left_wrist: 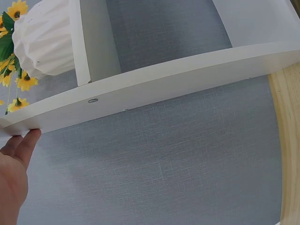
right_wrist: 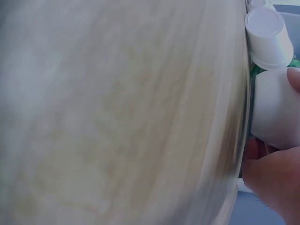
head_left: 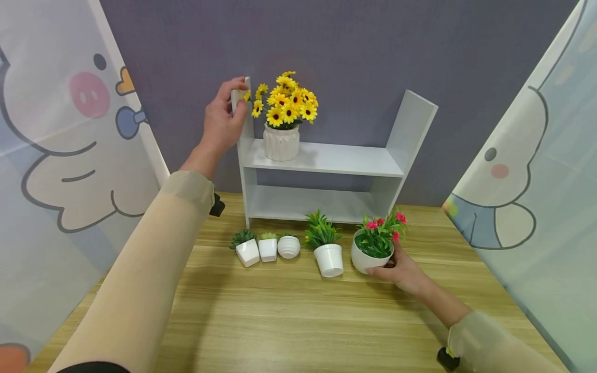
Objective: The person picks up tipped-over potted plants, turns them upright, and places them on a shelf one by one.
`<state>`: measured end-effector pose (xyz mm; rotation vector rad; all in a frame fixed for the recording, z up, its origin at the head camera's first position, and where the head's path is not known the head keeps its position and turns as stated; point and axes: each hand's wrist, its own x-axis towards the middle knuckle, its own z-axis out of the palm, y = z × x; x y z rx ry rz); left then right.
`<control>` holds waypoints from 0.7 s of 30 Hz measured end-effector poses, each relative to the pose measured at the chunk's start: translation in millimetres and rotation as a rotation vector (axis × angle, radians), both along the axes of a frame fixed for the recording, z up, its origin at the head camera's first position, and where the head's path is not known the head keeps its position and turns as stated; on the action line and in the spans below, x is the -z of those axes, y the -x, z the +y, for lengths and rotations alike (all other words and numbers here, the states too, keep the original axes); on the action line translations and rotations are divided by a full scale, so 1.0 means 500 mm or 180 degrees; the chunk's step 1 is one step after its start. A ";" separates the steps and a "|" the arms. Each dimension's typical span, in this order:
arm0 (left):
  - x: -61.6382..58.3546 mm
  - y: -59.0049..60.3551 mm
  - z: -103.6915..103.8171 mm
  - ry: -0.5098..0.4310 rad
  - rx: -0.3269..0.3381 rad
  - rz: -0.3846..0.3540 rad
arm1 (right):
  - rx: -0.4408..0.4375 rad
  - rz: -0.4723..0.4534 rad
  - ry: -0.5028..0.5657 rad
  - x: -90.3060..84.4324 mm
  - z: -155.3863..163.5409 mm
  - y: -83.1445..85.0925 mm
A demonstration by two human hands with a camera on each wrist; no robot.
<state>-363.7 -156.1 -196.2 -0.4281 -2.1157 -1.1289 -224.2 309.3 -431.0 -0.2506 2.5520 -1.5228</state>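
Note:
My left hand (head_left: 223, 120) grips the top of the left side panel of a white two-tier shelf (head_left: 326, 158), with fingertips on the panel's outer face in the left wrist view. Beside that hand, yellow flowers in a ribbed white pot (head_left: 281, 144) stand on the upper board. My right hand (head_left: 403, 270) holds a round white pot with pink flowers (head_left: 368, 254), thumb at its front and fingers round its right side. In the right wrist view the same white pot (right_wrist: 276, 110) shows at the right edge, partly cut off.
Left of the pink-flowered pot, a white pot with a grassy plant (head_left: 329, 260) lies tilted on the wooden table (head_left: 280, 316). Farther left are several small white succulent pots (head_left: 268, 249). A grey wall (head_left: 336, 52) rises behind the shelf, and printed cartoon panels (head_left: 60, 171) flank the table.

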 end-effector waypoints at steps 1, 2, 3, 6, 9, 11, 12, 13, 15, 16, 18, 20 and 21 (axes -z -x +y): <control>0.000 0.000 0.000 0.0001 -0.0003 -0.0001 | 0.0005 0.0017 -0.0002 -0.002 -0.002 0.000; 0.000 0.000 0.000 -0.0001 -0.0003 0.0001 | 0.0005 0.0035 -0.0002 -0.005 -0.005 -0.001; 0.000 -0.001 0.000 -0.0004 -0.0005 -0.0002 | 0.0018 0.0045 0.0020 -0.007 -0.009 -0.001; 0.001 0.000 -0.001 -0.0004 -0.0009 -0.0008 | 0.0024 0.0107 0.0058 -0.015 -0.017 0.001; 0.002 0.000 -0.002 -0.0003 -0.0007 -0.0012 | -0.0023 0.0176 0.0178 -0.025 -0.026 0.004; 0.003 0.000 -0.001 0.0001 -0.0005 -0.0016 | -0.0080 0.0250 0.0272 -0.032 -0.032 0.006; 0.003 0.000 -0.001 0.0000 -0.0004 -0.0019 | -0.0107 0.0285 0.0328 -0.037 -0.035 0.008; 0.003 0.000 -0.001 -0.0004 -0.0006 -0.0022 | -0.0140 0.0320 0.0373 -0.042 -0.038 0.010; 0.003 0.001 -0.001 -0.0007 -0.0015 -0.0030 | -0.0178 0.0393 0.0406 -0.054 -0.045 0.013; 0.003 0.001 -0.001 -0.0009 -0.0018 -0.0035 | -0.0179 0.0439 0.0394 -0.061 -0.049 0.015; 0.002 0.001 0.000 -0.0010 -0.0026 -0.0040 | -0.0183 0.0527 0.0365 -0.077 -0.056 0.018; 0.002 0.002 -0.001 -0.0005 -0.0026 -0.0040 | -0.0175 0.0580 0.0332 -0.095 -0.064 0.019; 0.002 0.002 -0.001 -0.0003 -0.0025 -0.0039 | -0.0168 0.0613 0.0314 -0.105 -0.068 0.020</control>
